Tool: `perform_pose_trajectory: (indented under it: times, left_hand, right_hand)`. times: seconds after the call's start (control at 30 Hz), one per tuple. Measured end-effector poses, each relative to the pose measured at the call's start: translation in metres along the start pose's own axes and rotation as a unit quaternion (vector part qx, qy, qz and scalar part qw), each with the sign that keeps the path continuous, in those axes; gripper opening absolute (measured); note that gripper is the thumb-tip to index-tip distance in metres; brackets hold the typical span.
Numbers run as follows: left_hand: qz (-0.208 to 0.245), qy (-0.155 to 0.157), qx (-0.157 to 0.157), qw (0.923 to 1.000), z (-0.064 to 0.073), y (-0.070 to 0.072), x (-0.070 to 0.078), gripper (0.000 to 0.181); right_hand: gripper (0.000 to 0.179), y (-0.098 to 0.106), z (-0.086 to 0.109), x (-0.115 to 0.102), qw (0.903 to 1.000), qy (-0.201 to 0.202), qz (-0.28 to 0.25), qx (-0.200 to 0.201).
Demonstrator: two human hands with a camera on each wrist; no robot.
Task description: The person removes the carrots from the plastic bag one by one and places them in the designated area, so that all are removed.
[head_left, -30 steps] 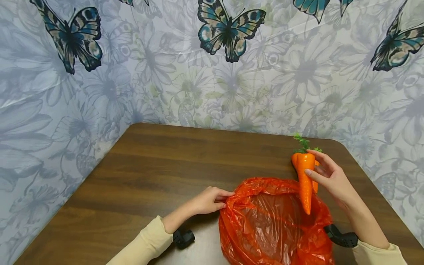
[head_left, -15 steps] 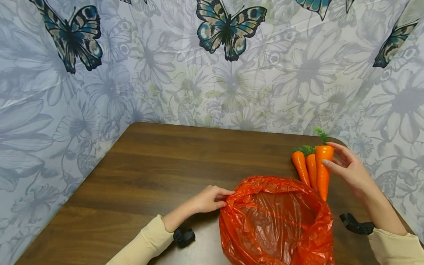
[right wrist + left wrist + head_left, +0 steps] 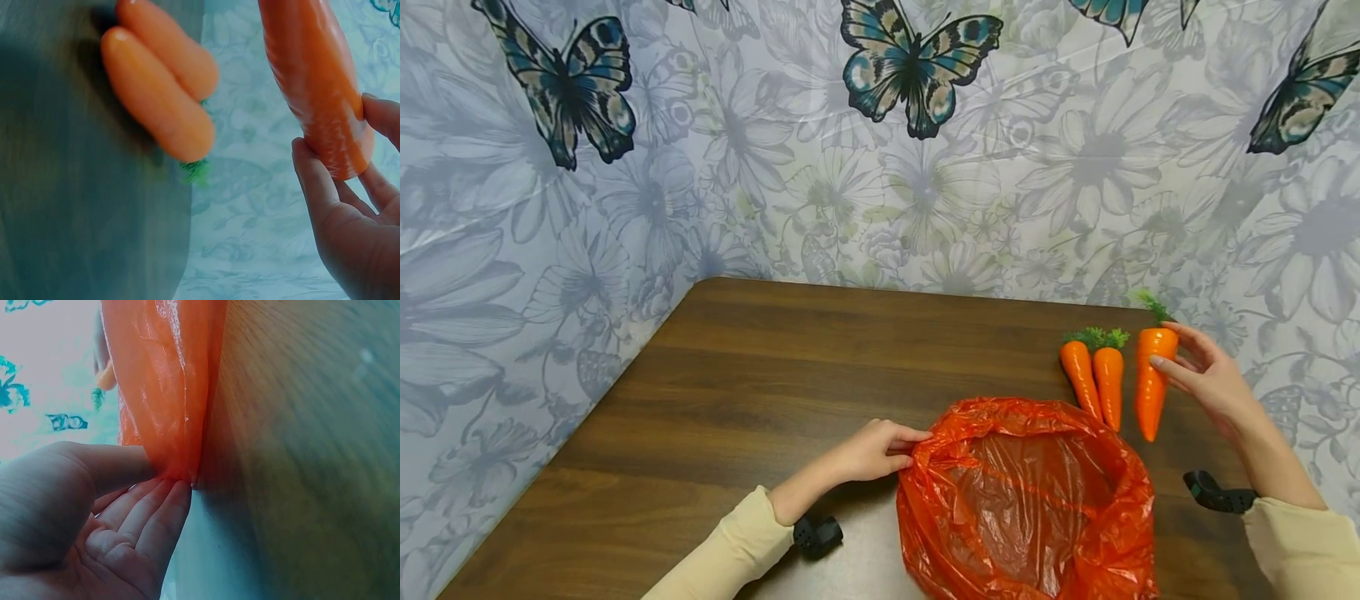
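Observation:
My left hand [image 3: 876,450] pinches the left rim of a red plastic bag [image 3: 1022,412], its thumb and fingertips closed on the film [image 3: 165,381] in the left wrist view. The bag's mouth faces up, opened wide. At the right, my right hand [image 3: 1213,383] holds an orange carrot [image 3: 1152,379] by its thick upper end, between thumb and fingers. Its green top points away and its tip towards me. In the right wrist view this carrot [image 3: 319,81] is apart from two others. Those carrots, a left one [image 3: 1078,372] and a right one [image 3: 1108,379], lie side by side behind the bag.
The brown wooden table [image 3: 760,358] stretches left of the bag, its far edge near the patterned wall cloth [image 3: 820,192] with butterflies. Black wrist mounts sit on the left wrist [image 3: 817,537] and right wrist [image 3: 1219,493].
My right hand has carried its carrot from over the bag's rim to the right and away, past the two lying carrots. The left hand and the bag have stayed nearly still.

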State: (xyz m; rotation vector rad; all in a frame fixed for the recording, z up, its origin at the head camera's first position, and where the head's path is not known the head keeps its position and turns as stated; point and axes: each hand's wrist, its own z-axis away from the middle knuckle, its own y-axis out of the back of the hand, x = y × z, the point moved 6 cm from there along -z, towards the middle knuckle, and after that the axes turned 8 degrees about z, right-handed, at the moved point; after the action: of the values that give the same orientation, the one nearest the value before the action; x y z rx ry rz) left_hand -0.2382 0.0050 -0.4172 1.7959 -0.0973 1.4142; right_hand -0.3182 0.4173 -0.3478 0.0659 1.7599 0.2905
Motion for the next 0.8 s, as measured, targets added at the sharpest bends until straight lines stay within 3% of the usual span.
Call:
perform_pose_trajectory:
  times: [0.23, 0.37, 0.43, 0.5, 0.63, 0.8]
  left_hand:
    - [-0.007, 0.0, 0.002, 1.0, 0.0, -0.002, -0.001, 0.039]
    - [-0.002, 0.002, 0.004, 1.0, 0.0, -0.002, -0.001, 0.039]
    - [-0.001, 0.004, 0.005, 1.0, 0.0, -0.002, -0.001, 0.039]
    - [0.001, 0.006, 0.005, 1.0, 0.0, -0.002, 0.0, 0.039]
    - [0.0, 0.01, 0.005, 0.9999, 0.0, -0.001, 0.001, 0.039]
    - [-0.001, 0.01, 0.004, 0.9999, 0.0, -0.001, 0.001, 0.039]
  right_hand:
    - [0.05, 0.011, -0.003, 0.017, 0.9997, -0.02, 0.014, 0.002]
    - [0.062, 0.038, -0.019, 0.065, 0.9993, -0.03, 0.021, -0.002]
    - [0.062, 0.044, -0.024, 0.079, 0.9993, -0.028, 0.023, -0.005]
    - [0.056, 0.043, -0.024, 0.08, 0.9997, -0.02, 0.009, -0.009]
    - [0.046, 0.019, -0.009, 0.045, 0.9994, -0.03, -0.013, -0.013]
    - [0.047, 0.015, -0.007, 0.046, 0.998, -0.055, 0.029, -0.011]
